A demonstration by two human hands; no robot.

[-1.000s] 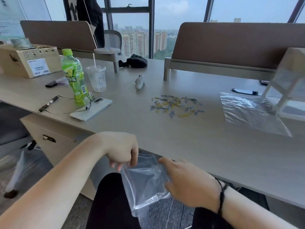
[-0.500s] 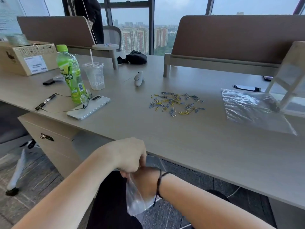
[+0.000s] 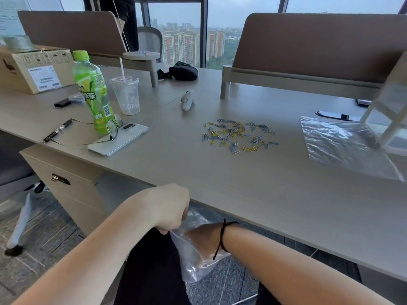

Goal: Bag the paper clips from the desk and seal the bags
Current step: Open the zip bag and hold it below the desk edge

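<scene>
Two hands work below the desk (image 3: 253, 194) edge: your left hand (image 3: 167, 208) pinches the bag (image 3: 198, 260) rim, and your right hand (image 3: 201, 236) sits inside to open it wide. The paper clips (image 3: 239, 135) wait on the desk, well apart.

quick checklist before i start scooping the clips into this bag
1. Bag mouth open: ok. The right hand is inside the clear bag, the left hand pinches its rim.
2. Bag near the clips: not ok. It hangs below the desk edge, over the lap.
3. Paper clips reachable: ok. They lie scattered mid-desk, nothing on them.
4. A hand free to scoop: not ok. Both are on the bag.
5. Spare bag ready: ok. It lies flat at right.
6. Bag empty: cannot tell.
</scene>
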